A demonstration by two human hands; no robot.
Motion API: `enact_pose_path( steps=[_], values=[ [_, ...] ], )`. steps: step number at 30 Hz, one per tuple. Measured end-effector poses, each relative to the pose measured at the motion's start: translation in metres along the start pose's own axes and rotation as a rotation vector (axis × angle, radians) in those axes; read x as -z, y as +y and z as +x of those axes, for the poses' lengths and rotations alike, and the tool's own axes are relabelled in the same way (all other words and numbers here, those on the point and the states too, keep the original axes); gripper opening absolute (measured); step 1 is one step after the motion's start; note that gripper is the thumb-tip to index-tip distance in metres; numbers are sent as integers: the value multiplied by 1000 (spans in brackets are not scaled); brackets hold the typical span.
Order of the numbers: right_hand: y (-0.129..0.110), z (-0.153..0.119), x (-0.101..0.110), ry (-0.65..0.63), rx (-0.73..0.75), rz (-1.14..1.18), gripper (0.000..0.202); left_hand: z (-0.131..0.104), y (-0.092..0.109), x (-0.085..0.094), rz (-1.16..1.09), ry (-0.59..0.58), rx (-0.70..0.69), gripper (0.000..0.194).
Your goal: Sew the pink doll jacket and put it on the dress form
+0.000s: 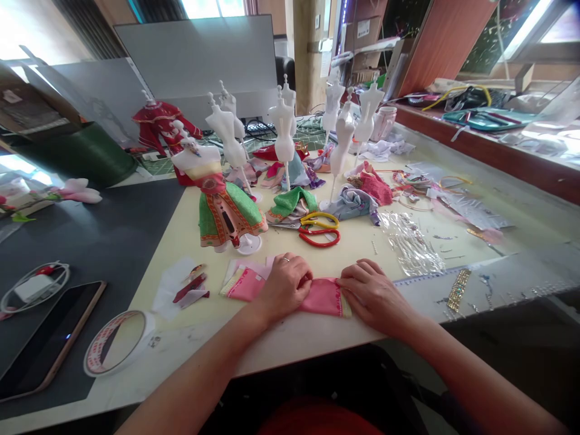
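Note:
A strip of pink cloth (322, 296) with patterned, yellowish ends lies flat near the table's front edge. My left hand (286, 284) wears a ring and pinches the cloth's upper edge near its middle, its fingers curled. At the right end, my right hand (375, 292) has its thumb and fingertips closed on the cloth's top corner. Paler fabric shows behind the left end of the strip. Scissors (321, 229) with one yellow and one red handle rest just beyond my hands. Behind and left stands a small dress form wearing a green and pink dress (226, 208).
Several white dress forms (281, 130) stand at the back among cloth scraps (353, 202). A tape roll (118, 343) and a phone (49, 338) lie at left. Clear plastic packets (412, 244) and a beaded strip (459, 290) are at right. A monitor (199, 66) stands behind.

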State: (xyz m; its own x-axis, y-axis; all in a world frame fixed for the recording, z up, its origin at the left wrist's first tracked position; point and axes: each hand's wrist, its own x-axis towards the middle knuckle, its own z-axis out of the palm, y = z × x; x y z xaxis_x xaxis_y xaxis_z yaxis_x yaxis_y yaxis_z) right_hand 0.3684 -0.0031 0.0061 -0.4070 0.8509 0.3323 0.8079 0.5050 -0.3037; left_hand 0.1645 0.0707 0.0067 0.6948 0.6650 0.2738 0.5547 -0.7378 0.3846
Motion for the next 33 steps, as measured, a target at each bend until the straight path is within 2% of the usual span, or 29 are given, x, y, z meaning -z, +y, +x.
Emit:
enact_pose_path(
  steps=[9, 33],
  values=[
    [0, -1, -1, 26, 0, -4, 17, -4, -4, -6, 26, 27, -135, 20],
    [-1, 0, -4, 18, -3, -31, 18, -6, -8, -9, 92, 72, -220, 18]
  ],
)
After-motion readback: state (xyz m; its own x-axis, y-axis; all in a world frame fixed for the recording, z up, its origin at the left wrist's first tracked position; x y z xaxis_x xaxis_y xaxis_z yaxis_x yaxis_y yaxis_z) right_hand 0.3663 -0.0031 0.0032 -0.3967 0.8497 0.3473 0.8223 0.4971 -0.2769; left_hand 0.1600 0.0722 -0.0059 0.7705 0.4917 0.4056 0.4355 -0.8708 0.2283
